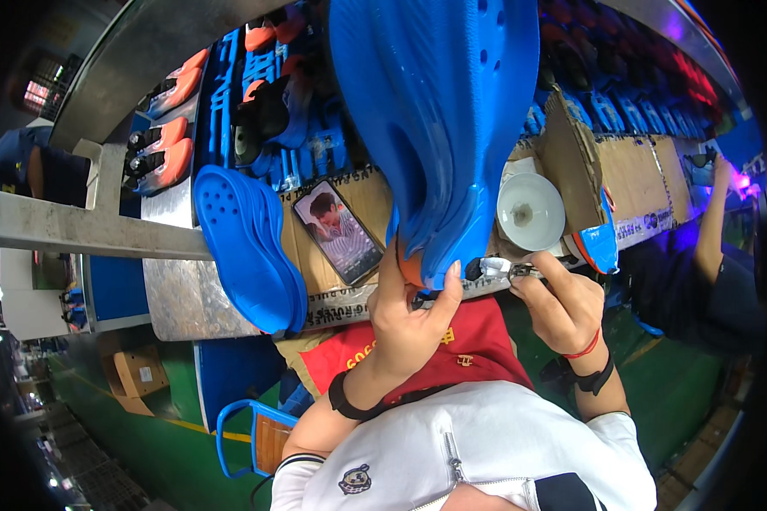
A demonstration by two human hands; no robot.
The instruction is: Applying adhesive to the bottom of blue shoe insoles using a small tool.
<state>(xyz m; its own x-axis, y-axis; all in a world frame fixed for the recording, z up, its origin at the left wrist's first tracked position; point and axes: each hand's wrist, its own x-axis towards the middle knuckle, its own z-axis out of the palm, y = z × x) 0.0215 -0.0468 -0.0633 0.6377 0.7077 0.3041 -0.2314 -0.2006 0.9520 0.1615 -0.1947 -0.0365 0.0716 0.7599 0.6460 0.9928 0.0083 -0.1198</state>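
Note:
A large blue plastic shoe-shaped shell [452,111] with round holes stands tall in front of me, close to the camera. My left hand [413,319] pinches its lower end, fingers behind and thumb in front, where a bit of orange shows inside. To its right, my right hand [562,302] holds a small tool [496,268] with a dark tip, a white middle and a metal part by the fingers; its exact kind is unclear. The tip is close to the shell's lower end; whether they touch I cannot tell. Beyond this hand is a white bowl [541,189] with pale contents.
Left of the shell lie a phone [341,234] and a stack of similar blue shells [251,255]. An upright cardboard flap [575,162] stands by the bowl. Orange-black shoes [166,157] sit farther left, past a metal bar [102,223]. A co-worker's arm [712,213] is at right.

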